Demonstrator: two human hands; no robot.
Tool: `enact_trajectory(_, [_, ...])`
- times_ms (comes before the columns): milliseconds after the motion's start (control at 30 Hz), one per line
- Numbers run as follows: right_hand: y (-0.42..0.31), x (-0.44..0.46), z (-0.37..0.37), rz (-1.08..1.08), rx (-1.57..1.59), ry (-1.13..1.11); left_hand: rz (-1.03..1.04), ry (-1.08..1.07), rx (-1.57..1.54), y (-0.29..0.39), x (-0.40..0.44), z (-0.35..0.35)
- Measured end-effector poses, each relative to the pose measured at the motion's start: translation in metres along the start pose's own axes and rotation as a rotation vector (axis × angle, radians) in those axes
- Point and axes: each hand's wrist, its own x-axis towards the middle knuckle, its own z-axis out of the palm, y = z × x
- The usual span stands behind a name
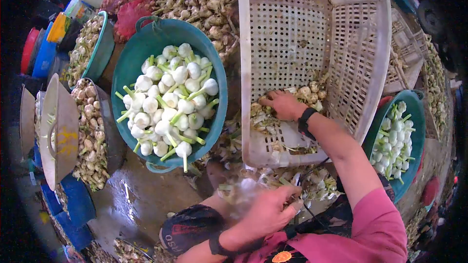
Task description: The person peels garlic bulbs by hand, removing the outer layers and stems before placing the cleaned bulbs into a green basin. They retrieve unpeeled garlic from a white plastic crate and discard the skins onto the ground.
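My right hand (pixel 286 105) reaches down inside a white perforated plastic crate (pixel 246 68). Its fingers look apart and rest on loose skins beside untrimmed garlic bulbs (pixel 308 93); the fingertips are partly hidden. Lower down, my left hand (pixel 273 209) is closed in front of my lap, thumb and fingers pinched together. What it grips is hidden; a thin dark piece shows just above the fingers. A whitish blur (pixel 243 192) lies just left of that hand. To the left stands a green tub (pixel 119 92) heaped with clean white garlic bulbs (pixel 168 100) with cut green stems.
Another green tub (pixel 418 141) of white garlic is at the right. A metal pot (pixel 114 131) of untrimmed garlic stands at left, with blue containers (pixel 78 202) below it. Garlic skins (pixel 321 185) litter the floor beneath the crate; unpeeled garlic (pixel 202 0) is piled behind.
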Motion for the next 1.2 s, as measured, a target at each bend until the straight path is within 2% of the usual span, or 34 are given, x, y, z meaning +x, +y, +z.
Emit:
enact_trajectory(67, [0.004, 0.003, -0.005, -0.023, -0.052, -0.108, -0.015, 0.004, 0.001, -0.002, 0.002, 0.002])
enact_trajectory(167, [0.026, -0.02, 0.002, 0.268, 0.256, -0.124, -0.09, 0.009, -0.105, 0.003, 0.0, -0.002])
enact_trajectory(233, [0.027, -0.039, -0.037, 0.403, 0.242, 0.112, -0.073, 0.034, -0.136, 0.002, -0.002, -0.003])
enact_trajectory(300, [0.047, -0.051, -0.054, 0.631, 0.113, 0.172, 0.023, 0.05, -0.075, -0.006, -0.003, 0.001])
enact_trajectory(367, [0.051, -0.063, -0.075, 0.769, 0.231, 0.355, 0.008, 0.005, -0.058, -0.003, -0.003, 0.003])
enact_trajectory(400, [0.05, -0.068, -0.083, 0.762, 0.373, 0.379, 0.002, -0.015, -0.044, 0.0, -0.003, 0.001])
enact_trajectory(433, [0.049, -0.072, -0.091, 0.756, 0.516, 0.405, -0.106, -0.032, -0.067, 0.011, -0.004, -0.003])
enact_trajectory(467, [0.048, -0.077, -0.098, 0.752, 0.656, 0.431, -0.061, 0.075, -0.043, 0.011, -0.004, -0.002])
enact_trajectory(500, [0.037, -0.084, -0.103, 0.591, 0.737, 0.474, -0.015, 0.185, -0.022, 0.008, -0.003, -0.001])
enact_trajectory(567, [-0.027, -0.087, -0.139, 0.708, 1.365, 0.555, 0.065, 0.469, 0.086, 0.001, 0.001, 0.001])
enact_trajectory(633, [-0.072, -0.097, -0.158, 0.58, 1.61, 0.371, 0.269, 0.658, 0.155, 0.006, 0.003, -0.006])
enact_trajectory(700, [-0.112, -0.104, -0.168, 0.38, 1.329, 0.245, 0.44, 0.852, 0.254, 0.012, 0.005, -0.011])
enact_trajectory(733, [-0.134, -0.109, -0.183, 0.307, 1.183, 0.175, 0.376, 0.731, 0.263, 0.011, 0.003, -0.016])
enact_trajectory(800, [-0.149, -0.116, -0.177, 0.451, 0.932, 0.366, 0.251, 0.491, 0.273, 0.004, -0.002, -0.026])
enact_trajectory(833, [-0.153, -0.12, -0.176, 0.525, 0.799, 0.461, 0.203, 0.434, 0.23, 0.002, -0.004, -0.028])
enact_trajectory(900, [-0.149, -0.133, -0.187, 0.658, 1.226, 0.661, 0.124, 0.343, -0.241, -0.005, -0.01, -0.028])
enact_trajectory(933, [-0.148, -0.139, -0.195, 0.713, 1.441, 0.762, 0.021, 0.281, -0.616, -0.004, -0.012, -0.027])
enact_trajectory(967, [-0.153, -0.147, -0.201, 0.707, 1.39, 0.644, -0.1, 0.268, -0.993, -0.002, -0.014, -0.026])
enact_trajectory(1067, [-0.192, -0.165, -0.184, 0.317, 0.714, 0.162, 0.125, 0.188, -1.337, -0.016, -0.01, -0.026])
enact_trajectory(1100, [-0.201, -0.164, -0.181, 0.35, 0.915, 0.263, 0.12, 0.242, -1.396, -0.002, -0.013, -0.026])
enact_trajectory(1167, [-0.217, -0.16, -0.176, 0.414, 1.319, 0.456, 0.211, 0.176, -1.379, -0.011, -0.008, -0.019])
enact_trajectory(1200, [-0.225, -0.153, -0.177, 0.417, 1.184, 0.481, 0.249, 0.137, -1.365, -0.013, -0.007, -0.015])
